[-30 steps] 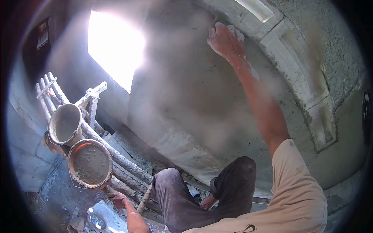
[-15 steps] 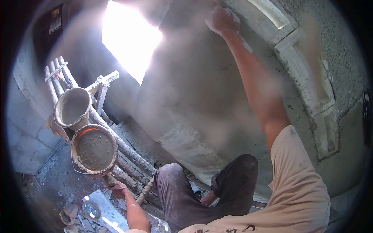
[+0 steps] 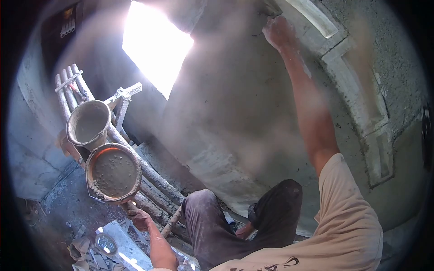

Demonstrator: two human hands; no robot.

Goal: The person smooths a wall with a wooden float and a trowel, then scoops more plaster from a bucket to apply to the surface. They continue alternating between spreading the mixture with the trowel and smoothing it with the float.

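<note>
Holding grey mix point(image 3: 114, 174), bucket point(image 3: 99, 194), pail point(image 3: 99, 142) alongside

Mostly greys, one orange band, tan shirt.
Wall point(image 3: 226, 99) dull grey-green with cloudy lighter patches; coarse wall point(image 3: 402, 67) grey, finely mottled; moulding point(image 3: 355, 88) paler grey-beige; opening point(image 3: 156, 49) glaring white, faint violet fringe. Poles point(image 3: 156, 180) grey-brown, whitish crust; at their far end, a small red-orange spot. Bucket nearer that end point(image 3: 90, 122) dusty grey-beige; bucket nearer the knees point(image 3: 138, 169) grey-brown, bright orange inside the upper rim, its mix point(image 3: 114, 175) brownish grey, speckled. Shirt point(image 3: 343, 217) tan, dark lettering; trousers point(image 3: 208, 226) charcoal, chalky knee. Right hand point(image 3: 279, 32): whitish smears. Floor point(image 3: 68, 196) blue-grey, pale flecks.
</note>
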